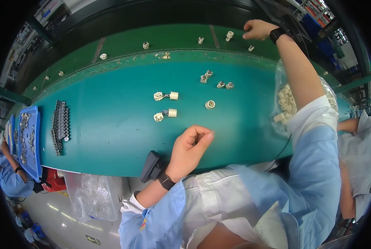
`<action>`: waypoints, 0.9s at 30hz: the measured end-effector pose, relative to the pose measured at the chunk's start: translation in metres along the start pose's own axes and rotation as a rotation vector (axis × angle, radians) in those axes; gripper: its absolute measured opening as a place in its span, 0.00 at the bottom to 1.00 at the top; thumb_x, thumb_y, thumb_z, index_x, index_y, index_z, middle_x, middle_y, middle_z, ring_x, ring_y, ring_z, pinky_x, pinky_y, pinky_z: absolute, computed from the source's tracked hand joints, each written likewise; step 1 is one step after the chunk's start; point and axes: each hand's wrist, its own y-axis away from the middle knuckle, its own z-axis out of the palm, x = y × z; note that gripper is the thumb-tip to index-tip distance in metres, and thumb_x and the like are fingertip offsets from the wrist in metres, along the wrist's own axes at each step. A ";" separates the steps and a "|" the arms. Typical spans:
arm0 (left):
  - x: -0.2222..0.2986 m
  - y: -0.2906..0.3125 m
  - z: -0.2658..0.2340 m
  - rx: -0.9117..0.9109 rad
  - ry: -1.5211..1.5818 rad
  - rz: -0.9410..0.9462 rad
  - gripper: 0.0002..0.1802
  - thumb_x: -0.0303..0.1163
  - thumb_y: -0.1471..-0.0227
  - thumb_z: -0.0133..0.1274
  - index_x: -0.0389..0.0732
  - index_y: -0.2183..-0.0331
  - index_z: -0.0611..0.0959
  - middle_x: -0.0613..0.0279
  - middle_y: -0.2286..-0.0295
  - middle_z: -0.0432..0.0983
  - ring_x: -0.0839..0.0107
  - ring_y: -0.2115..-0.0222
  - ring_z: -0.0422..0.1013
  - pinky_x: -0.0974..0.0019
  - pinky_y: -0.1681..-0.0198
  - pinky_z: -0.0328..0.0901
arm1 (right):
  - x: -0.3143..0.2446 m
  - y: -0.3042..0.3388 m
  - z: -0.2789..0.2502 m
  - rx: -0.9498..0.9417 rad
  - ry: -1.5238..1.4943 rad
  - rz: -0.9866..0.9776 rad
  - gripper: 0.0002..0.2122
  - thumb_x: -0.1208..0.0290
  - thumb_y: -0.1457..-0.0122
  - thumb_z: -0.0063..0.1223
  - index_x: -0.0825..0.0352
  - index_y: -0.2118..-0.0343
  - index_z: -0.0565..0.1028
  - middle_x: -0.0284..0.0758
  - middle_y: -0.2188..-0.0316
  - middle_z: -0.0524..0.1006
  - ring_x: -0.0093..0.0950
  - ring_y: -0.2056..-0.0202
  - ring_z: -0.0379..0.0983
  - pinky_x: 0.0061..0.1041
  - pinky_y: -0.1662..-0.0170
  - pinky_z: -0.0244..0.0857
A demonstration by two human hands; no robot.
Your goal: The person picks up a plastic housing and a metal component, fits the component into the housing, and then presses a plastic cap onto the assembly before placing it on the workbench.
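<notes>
My left hand (189, 149) is over the near edge of the green work surface (123, 124), thumb and fingers closed together; whatever may be between them is hidden. My right hand (259, 30) reaches to the far green strip, fingers parted with nothing visible in them. Just left of it stands a cream cylindrical part (229, 35), and below it lies a small part (251, 48). Ahead of my left hand lie an upper cream-and-metal assembly (166, 96), a lower one (165, 114) and a cream ring-shaped socket (210, 104). Several small metal-and-white pieces (220, 84) sit behind them.
A clear plastic bag (285, 101) of cream parts stands at the right. Dark metal strips (60, 126) and a blue tray (35, 141) of small parts are at the left. Below the edge is a clear bin (95, 197) of plastic bags. Other people sit at both sides.
</notes>
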 end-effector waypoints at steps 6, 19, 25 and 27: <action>0.002 0.002 0.004 0.013 0.059 0.013 0.06 0.29 0.50 0.47 0.36 0.68 0.72 0.66 0.72 0.70 0.81 0.70 0.66 0.77 0.64 0.61 | 0.028 0.013 0.036 -0.022 -0.067 0.087 0.18 0.64 0.56 0.56 0.69 0.65 0.68 0.34 0.75 0.73 0.24 0.77 0.69 0.21 0.75 0.63; 0.015 -0.018 0.046 -0.138 0.459 -0.025 0.12 0.28 0.50 0.47 0.35 0.62 0.70 0.64 0.71 0.72 0.79 0.72 0.67 0.76 0.67 0.62 | -0.099 0.246 0.063 0.092 -0.489 -0.780 0.09 0.74 0.57 0.57 0.68 0.72 0.71 0.34 0.76 0.72 0.27 0.74 0.69 0.22 0.70 0.63; 0.000 -0.019 0.056 -0.157 0.335 -0.106 0.11 0.29 0.49 0.45 0.37 0.62 0.70 0.62 0.70 0.71 0.77 0.71 0.67 0.74 0.65 0.62 | -0.057 0.263 0.096 0.450 -0.458 -0.581 0.08 0.73 0.57 0.55 0.68 0.73 0.72 0.36 0.75 0.72 0.33 0.71 0.69 0.27 0.67 0.63; -0.004 -0.019 0.056 -0.118 0.336 -0.092 0.10 0.29 0.49 0.45 0.37 0.63 0.71 0.61 0.71 0.71 0.77 0.72 0.67 0.74 0.65 0.61 | -0.015 0.258 0.095 0.608 -0.336 -0.347 0.07 0.72 0.55 0.54 0.68 0.73 0.72 0.38 0.75 0.72 0.34 0.71 0.69 0.27 0.67 0.62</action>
